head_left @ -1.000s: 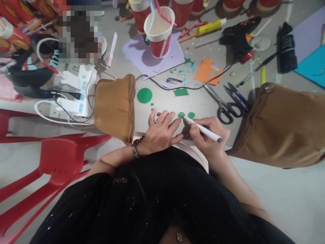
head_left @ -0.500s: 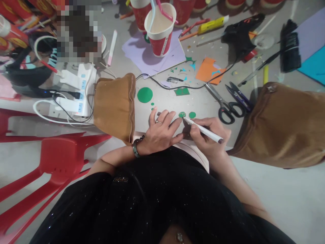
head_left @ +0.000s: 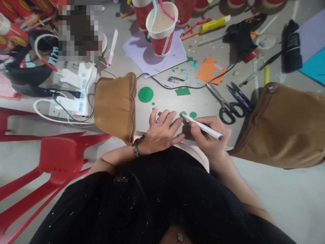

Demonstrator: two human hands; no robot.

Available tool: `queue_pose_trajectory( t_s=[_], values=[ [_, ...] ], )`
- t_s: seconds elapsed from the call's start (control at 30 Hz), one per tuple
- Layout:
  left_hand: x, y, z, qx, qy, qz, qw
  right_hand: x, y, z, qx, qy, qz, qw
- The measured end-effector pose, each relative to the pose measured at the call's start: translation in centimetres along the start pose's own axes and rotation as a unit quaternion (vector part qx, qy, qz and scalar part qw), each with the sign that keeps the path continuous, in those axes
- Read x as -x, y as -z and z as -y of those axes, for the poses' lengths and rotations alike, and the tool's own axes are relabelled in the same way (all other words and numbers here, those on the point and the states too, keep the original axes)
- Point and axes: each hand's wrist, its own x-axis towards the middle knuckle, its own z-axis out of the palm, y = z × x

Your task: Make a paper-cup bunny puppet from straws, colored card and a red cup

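Note:
A white marker pen (head_left: 207,128) is gripped in my right hand (head_left: 213,135), its tip on a small green paper circle (head_left: 182,114) with pale line marks. My left hand (head_left: 162,130) lies on the table with fingers spread, a fingertip close to that circle. Just right of it is a second small green circle (head_left: 193,115). Beyond my left hand lie a large green circle (head_left: 146,94) and tiny green dots (head_left: 153,103). A green paper offcut (head_left: 183,91) rests farther back.
Brown sleeve-like covers stand left (head_left: 114,105) and right (head_left: 286,125). Scissors (head_left: 226,108) lie by the right one, near a black glue gun (head_left: 241,37) whose cable crosses the table. Behind are a paper cup (head_left: 162,40), orange paper (head_left: 210,70) and a power strip (head_left: 85,89).
The pen has shifted slightly in my right hand, its tip moving a little up on the small green circle. My left hand stays in place.

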Motion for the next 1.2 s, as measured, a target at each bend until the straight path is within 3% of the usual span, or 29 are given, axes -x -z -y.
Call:
queue_pose_trajectory(
  t_s=[0.37, 0.57, 0.8, 1.2],
  values=[
    [-0.07, -0.09, 0.04, -0.003, -0.010, -0.016, 1.000, -0.20, -0.05, 0.21, 0.003, 0.047, -0.009, 0.999],
    [0.04, -0.23, -0.02, 0.011, -0.001, -0.004, 1.000, -0.07, 0.02, 0.11, -0.007, 0.016, 0.005, 1.000],
    [-0.07, -0.29, 0.06, 0.001, -0.010, -0.030, 0.999, -0.11, 0.03, 0.09, -0.008, 0.043, -0.012, 0.999],
    [-0.01, -0.15, -0.04, 0.012, 0.001, -0.010, 1.000, -0.11, 0.10, 0.54, -0.023, 0.031, -0.028, 0.999]
  ],
)
